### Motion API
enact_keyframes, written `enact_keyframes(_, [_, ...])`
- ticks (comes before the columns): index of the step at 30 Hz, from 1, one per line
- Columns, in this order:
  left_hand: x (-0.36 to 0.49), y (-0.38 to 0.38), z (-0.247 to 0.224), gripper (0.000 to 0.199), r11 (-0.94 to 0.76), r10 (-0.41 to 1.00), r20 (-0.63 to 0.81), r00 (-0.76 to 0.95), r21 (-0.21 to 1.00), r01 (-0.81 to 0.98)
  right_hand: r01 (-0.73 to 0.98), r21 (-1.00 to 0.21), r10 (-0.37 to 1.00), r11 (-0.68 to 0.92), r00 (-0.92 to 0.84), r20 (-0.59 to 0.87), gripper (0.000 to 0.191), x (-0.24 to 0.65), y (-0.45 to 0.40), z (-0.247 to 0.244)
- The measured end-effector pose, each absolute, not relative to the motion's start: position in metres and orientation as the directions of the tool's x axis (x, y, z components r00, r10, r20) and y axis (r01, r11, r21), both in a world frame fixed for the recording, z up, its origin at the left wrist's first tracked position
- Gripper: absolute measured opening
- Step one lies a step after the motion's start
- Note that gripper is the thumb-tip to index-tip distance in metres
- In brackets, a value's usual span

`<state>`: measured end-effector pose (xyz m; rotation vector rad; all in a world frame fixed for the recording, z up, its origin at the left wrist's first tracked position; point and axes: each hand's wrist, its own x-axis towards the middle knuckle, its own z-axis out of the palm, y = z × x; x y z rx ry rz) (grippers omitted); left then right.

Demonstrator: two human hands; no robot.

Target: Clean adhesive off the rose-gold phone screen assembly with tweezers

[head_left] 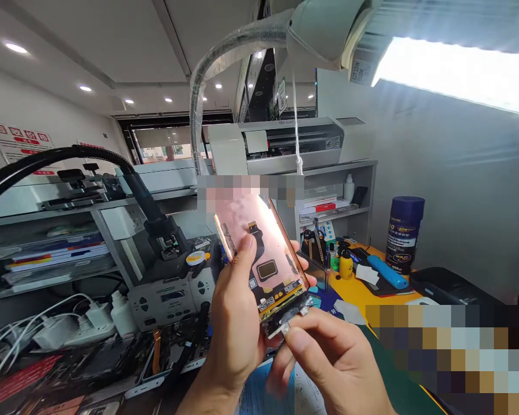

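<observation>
A phone display panel [281,245], its copper-coloured back towards me, is held up tilted over the bench. My left hand [233,311] is closed around it, thumb on the back beside a black flex cable [254,230] and fingertips showing past the right edge. At the panel's lower end is a dark strip [288,316] with small silver fittings. My right hand [333,357] pinches a small silver piece [284,328] at that strip between thumb and forefinger. I cannot make out exactly what the piece is. The panel's top is hidden by blurring.
A lamp [324,34] hangs overhead, and a black hose tool [140,190] arches in from the left. A grey control unit [173,297] and phone parts [95,363] lie left. A spray can [402,233], a blue-handled tool [387,272] and a yellow bottle [346,264] stand or lie right.
</observation>
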<state>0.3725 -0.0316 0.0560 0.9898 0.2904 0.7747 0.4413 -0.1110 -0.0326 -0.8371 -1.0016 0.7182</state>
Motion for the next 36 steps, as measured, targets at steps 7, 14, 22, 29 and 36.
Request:
enact_keyframes(7, [0.367,-0.037,0.052,0.052,0.110,0.703,0.234,0.672,0.897,-0.428,-0.231,-0.820,0.836,0.523,0.326,0.442,0.039,0.445,-0.109,-0.033])
enact_keyframes(14, [0.366,-0.042,0.050,0.051,0.041,0.711,0.230,0.665,0.930,-0.366,-0.300,-0.826,0.860,0.477,0.355,0.367,0.039,0.445,-0.106,-0.031])
enact_keyframes(22, [0.373,-0.036,0.051,0.053,0.232,0.668,0.170,0.724,0.877,-0.421,-0.224,-0.820,0.831,0.526,0.342,0.440,0.037,0.443,-0.112,-0.029])
enact_keyframes(29, [0.373,-0.035,0.055,0.054,0.357,0.637,0.098,0.765,0.842,-0.405,-0.182,-0.840,0.834,0.511,0.343,0.433,0.035,0.443,-0.115,-0.029])
enact_keyframes(36, [0.374,-0.036,0.057,0.054,0.413,0.640,0.024,0.768,0.832,-0.370,-0.151,-0.852,0.834,0.501,0.347,0.429,0.038,0.442,-0.115,-0.027])
